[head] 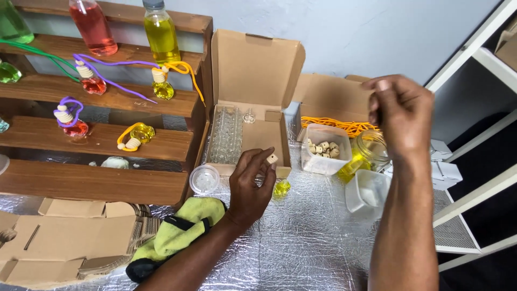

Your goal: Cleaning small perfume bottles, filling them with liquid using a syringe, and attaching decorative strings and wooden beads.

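My left hand (249, 186) hovers over the foil-covered table and pinches a small wooden cap (272, 158) between thumb and fingertips. Just right of it a small glass bottle of yellow liquid (281, 187) stands on the foil. My right hand (401, 110) is raised above a glass jar of yellow liquid (366, 153), fingers curled together; whether it holds anything is hidden. A clear tub of wooden caps (323, 149) sits between the hands.
An open cardboard box (253, 70) holds rows of empty glass bottles (225, 134). Wooden shelves (102, 140) on the left carry filled bottles with coloured cords. Orange cords (334, 125), an empty plastic tub (369, 191), a small lidded cup (204, 179), a yellow cloth (180, 229) and flat cardboard (64, 242) lie around.
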